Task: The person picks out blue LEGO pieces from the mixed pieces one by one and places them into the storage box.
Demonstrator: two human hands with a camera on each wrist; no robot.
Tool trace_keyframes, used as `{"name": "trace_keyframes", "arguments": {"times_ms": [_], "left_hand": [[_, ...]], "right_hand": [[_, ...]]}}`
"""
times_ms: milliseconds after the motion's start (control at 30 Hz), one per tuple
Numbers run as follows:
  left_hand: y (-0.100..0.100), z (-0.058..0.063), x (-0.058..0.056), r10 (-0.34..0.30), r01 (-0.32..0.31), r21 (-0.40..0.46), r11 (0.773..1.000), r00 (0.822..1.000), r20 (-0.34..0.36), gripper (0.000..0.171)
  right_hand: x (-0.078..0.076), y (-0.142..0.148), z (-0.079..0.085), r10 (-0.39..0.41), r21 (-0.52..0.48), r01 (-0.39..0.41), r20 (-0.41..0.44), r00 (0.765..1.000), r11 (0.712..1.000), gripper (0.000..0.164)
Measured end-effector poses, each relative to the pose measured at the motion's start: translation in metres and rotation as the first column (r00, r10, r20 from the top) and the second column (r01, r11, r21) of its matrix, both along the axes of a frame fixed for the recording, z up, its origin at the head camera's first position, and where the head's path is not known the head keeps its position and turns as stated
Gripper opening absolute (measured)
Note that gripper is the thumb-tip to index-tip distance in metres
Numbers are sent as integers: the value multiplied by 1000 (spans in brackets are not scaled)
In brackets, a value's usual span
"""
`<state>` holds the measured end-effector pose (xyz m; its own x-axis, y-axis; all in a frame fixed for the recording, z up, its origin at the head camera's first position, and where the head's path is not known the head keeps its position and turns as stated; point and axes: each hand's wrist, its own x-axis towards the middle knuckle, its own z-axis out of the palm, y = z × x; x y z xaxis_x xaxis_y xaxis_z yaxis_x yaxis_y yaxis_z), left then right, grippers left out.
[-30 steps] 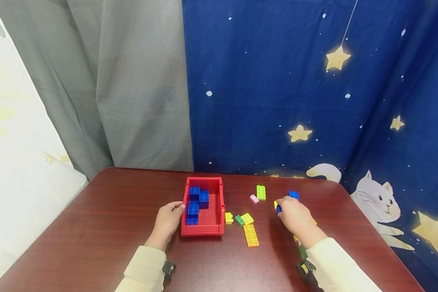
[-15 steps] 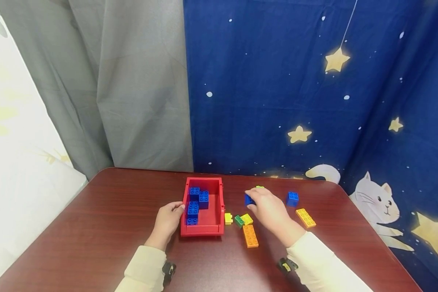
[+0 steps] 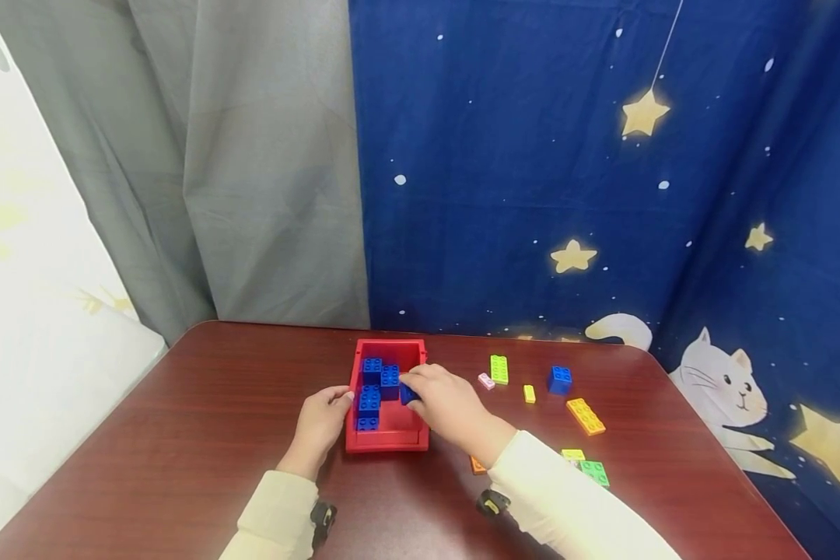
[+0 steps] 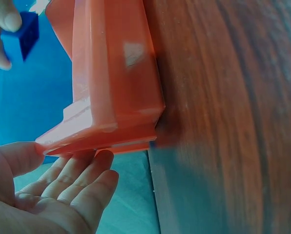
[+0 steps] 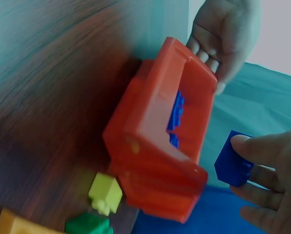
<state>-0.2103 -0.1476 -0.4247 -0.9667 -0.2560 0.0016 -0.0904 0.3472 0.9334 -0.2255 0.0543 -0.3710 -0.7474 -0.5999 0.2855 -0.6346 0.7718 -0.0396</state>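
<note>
A red box (image 3: 387, 446) stands on the table, with several blue toy bricks (image 3: 369, 400) along its left side. My left hand (image 3: 321, 424) grips the box's left rim, thumb on top and fingers underneath, as the left wrist view shows. Over the box's right half, my right hand (image 3: 455, 406) pinches a studded blue brick (image 5: 232, 158) between thumb and fingers. In the right wrist view that brick is held apart from the box, above its opening. The right hand hides part of the box's right wall in the head view.
Beside the box lie a yellow brick (image 5: 105, 193) and a green brick (image 5: 88, 223). Farther right are lime (image 3: 499, 369), pink (image 3: 486, 381), small yellow (image 3: 529, 394), blue (image 3: 560, 379), orange (image 3: 586, 416) and light green bricks (image 3: 594, 472). Curtains hang behind the table.
My right hand has carried the blue brick leftward from the right side of the table to over the red box. The left hand has stayed on the rim.
</note>
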Motion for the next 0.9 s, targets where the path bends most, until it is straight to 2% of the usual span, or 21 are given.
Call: {"name": "trace_keyframes", "arguments": {"times_ms": [133, 467, 900], "left_hand": [[0, 0, 0, 1, -1, -1, 1000, 1000, -3, 37], [0, 0, 0, -6, 6, 6, 1000, 1000, -4, 37], [0, 3, 1, 3, -3, 29, 1000, 1000, -15, 35]], "right_hand": [[-7, -16, -7, 8, 41, -8, 11, 1000, 999, 46], [-21, -38, -21, -45, 155, 39, 32, 998, 987, 45], [-27, -52, -30, -54, 222, 50, 13, 998, 974, 22]]}}
